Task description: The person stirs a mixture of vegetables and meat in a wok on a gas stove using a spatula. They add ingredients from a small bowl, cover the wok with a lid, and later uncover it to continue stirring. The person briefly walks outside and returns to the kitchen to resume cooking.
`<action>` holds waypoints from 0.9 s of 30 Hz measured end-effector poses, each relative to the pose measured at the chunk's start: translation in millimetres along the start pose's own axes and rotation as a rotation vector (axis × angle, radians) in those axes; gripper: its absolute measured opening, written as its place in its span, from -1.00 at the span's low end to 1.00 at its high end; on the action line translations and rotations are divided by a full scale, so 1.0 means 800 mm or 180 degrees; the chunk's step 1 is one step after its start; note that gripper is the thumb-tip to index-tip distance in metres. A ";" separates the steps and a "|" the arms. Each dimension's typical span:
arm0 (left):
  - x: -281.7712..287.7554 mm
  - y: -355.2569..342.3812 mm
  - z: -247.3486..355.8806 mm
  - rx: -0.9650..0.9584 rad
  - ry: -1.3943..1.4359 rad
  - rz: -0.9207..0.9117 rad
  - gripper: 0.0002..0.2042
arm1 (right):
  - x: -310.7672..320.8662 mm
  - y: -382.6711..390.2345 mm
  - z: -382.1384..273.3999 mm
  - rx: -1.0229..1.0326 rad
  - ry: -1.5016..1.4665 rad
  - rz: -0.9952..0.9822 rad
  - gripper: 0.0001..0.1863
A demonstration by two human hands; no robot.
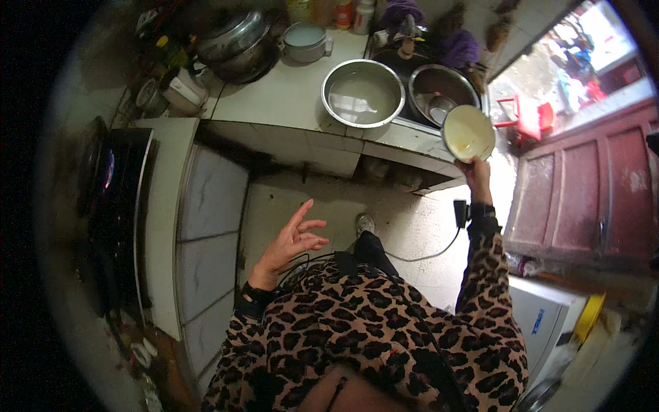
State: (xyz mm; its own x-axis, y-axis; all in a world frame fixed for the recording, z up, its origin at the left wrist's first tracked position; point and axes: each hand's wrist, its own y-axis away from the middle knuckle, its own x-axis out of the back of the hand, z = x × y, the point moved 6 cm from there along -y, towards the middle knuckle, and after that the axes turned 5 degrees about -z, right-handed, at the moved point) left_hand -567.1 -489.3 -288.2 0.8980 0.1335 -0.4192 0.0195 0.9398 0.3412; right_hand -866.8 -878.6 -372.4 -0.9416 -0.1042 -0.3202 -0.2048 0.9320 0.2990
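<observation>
My right hand grips a cream-coloured bowl by its lower edge, holding it at the front right of the counter with a little pale liquid or residue inside. Behind it sits a steel basin in the sink area, with a small metal vessel inside. Left of these, a wide steel bowl of cloudy water stands on the white tiled counter. My left hand hangs in front of my body with its fingers apart, holding nothing.
A black stove top runs along the left. Pots, containers and bottles line the back counter. A red door, an open doorway with a red chair, and a white appliance are on the right. A cable crosses near my right forearm.
</observation>
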 end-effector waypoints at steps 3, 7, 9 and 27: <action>-0.010 -0.035 0.016 0.0037 0.0040 0.0331 -0.25 | 0.013 -0.147 0.013 -0.0139 -0.0037 -0.0056 -0.73; -0.008 -0.051 0.037 0.0078 0.0144 0.1077 -0.24 | -0.009 -0.283 0.030 0.1369 0.4329 -0.0577 -0.67; -0.005 -0.052 0.043 0.0070 0.0318 0.1336 -0.24 | -0.001 -0.325 0.056 0.1005 0.5356 -0.0659 -0.50; 0.027 0.101 0.006 -0.0730 0.0619 0.2471 -0.29 | -0.094 -0.157 0.142 0.0201 0.1257 -0.0102 -0.63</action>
State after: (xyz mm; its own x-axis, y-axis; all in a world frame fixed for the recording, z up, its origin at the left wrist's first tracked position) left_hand -544.1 -412.3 -265.4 0.5269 0.8024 -0.2802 -0.6830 0.5960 0.4222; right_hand -739.6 -948.1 -488.0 -0.9678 -0.2475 0.0453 -0.2305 0.9443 0.2347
